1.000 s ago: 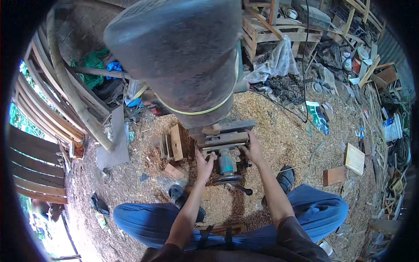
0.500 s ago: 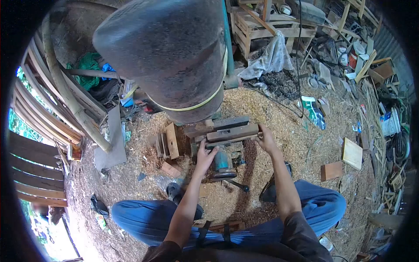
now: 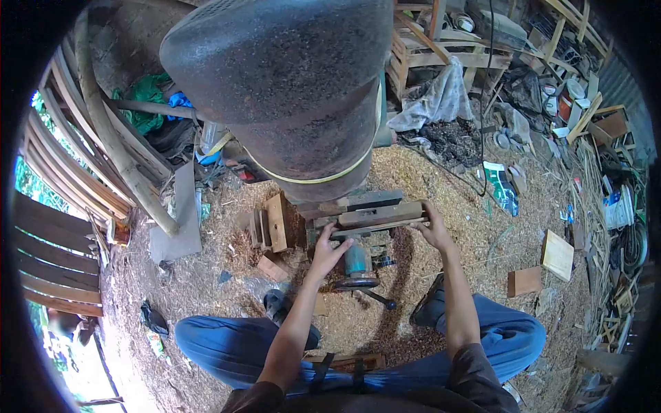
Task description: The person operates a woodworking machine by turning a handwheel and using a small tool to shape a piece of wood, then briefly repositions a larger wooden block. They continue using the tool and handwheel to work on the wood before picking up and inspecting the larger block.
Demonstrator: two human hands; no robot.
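Note:
A slotted wooden block (image 3: 382,215) lies crosswise on the machine in front of me. My left hand (image 3: 330,253) grips its left end, fingers up along the side and thumb towards the near edge. At the right end, my right hand (image 3: 435,227) curls its fingers over the block, with the thumb on the near side. Just behind it runs a darker beam-like piece (image 3: 372,199). Below the block the machine shows a teal body (image 3: 355,259), a round handwheel (image 3: 357,283) and a lever with a black knob (image 3: 390,304).
A large dark rounded housing (image 3: 296,89) looms above the machine. Wooden blocks (image 3: 277,221) stand to its left. Shavings (image 3: 454,206) cover the floor. At right lie two wood pieces (image 3: 556,252) and a green-white packet (image 3: 500,187); a slatted crate (image 3: 454,58) stands behind.
The view has shifted slightly, so the housing and machine appear further right. Both hands stay at the block's ends; the right thumb has shifted a little.

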